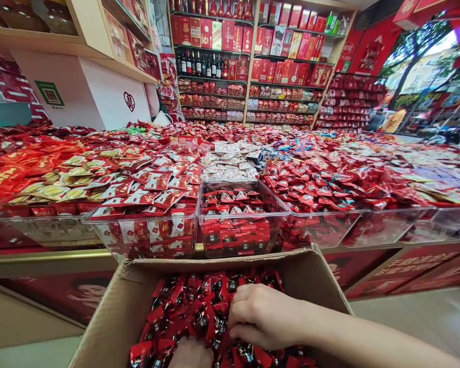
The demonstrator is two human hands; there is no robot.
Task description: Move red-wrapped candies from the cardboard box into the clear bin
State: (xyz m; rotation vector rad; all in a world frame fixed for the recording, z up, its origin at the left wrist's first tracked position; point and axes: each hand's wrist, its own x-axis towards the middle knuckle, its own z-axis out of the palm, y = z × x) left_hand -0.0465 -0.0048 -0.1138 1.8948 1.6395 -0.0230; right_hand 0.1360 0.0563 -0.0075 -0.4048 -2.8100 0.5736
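An open cardboard box (111, 312) in front of me is filled with small red-and-black wrapped candies (199, 301). My right hand (258, 314) reaches into the box from the right, its fingers curled down on the candies; what lies under the fingertips is hidden. At the bottom edge, my left hand (191, 352) shows only its back, with the fingers sunk among the candies. Just beyond the box stands a clear plastic bin (239, 217), partly filled with similar red packets that lie below its rim.
Clear bins heaped with red and white packets (153, 191) and more red packets (310, 184) flank the middle bin on a long counter. White packets (230, 158) lie behind it. Shelves (249, 66) of boxes and bottles line the back. A street shows at the right.
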